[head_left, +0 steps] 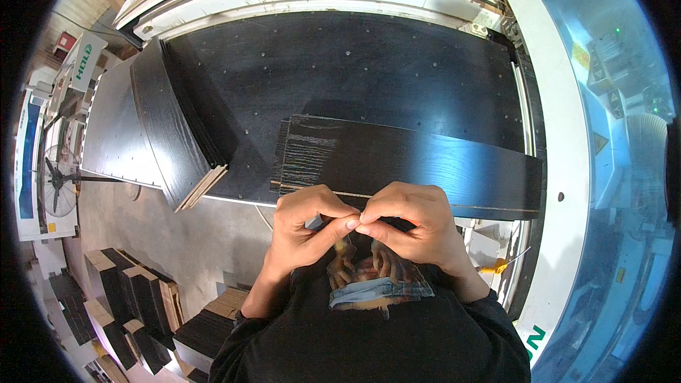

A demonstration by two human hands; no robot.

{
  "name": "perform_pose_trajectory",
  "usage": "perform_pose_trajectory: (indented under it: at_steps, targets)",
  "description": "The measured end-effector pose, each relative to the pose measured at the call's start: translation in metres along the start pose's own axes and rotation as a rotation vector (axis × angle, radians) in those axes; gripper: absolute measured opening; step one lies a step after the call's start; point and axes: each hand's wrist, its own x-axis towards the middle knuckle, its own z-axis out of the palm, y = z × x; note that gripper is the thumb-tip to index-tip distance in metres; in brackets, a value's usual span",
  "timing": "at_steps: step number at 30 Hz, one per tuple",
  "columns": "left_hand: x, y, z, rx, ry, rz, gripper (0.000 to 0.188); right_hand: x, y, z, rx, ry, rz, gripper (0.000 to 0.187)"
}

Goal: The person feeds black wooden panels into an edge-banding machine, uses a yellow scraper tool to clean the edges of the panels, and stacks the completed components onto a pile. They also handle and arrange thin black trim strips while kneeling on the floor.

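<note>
In front of my chest, my left hand [311, 228] and my right hand [413, 225] meet fingertip to fingertip. Thumb and forefinger of each are pinched together; whatever lies between them is too small to make out. Just beyond my hands, a stack of long black wood-grain panels [383, 159] lies across the near edge of a dark machine bed [340, 64]. Pale scratch-like streaks mark the left end of the top panel.
A second stack of black panels [167, 120] rests askew at the left of the bed, its corner overhanging the edge. Black boards [128, 291] are piled on the floor at lower left. A standing fan [60, 181] is far left. A white machine frame [560, 170] borders the right.
</note>
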Motion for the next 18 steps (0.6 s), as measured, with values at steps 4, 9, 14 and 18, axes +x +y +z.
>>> perform_pose_trajectory:
  at_steps: [4,9,14,18]
  targets:
    - [-0.0012,0.0007,0.0016,0.012,0.011,0.007,0.007,-0.0016,-0.0003,0.0008,-0.010,0.002,0.002,0.019]
    - [-0.0025,-0.0015,0.0040,0.074,0.034,0.059,0.009,-0.0018,-0.0036,0.0012,-0.023,-0.004,0.033,0.019]
    - [-0.0064,-0.0043,0.0046,0.064,0.041,0.055,0.010,-0.0028,-0.0011,0.0021,-0.031,-0.008,-0.004,0.019]
    - [-0.0059,-0.0029,0.0036,0.028,0.017,0.027,0.009,-0.0045,0.0021,0.0013,-0.035,-0.023,-0.041,0.018]
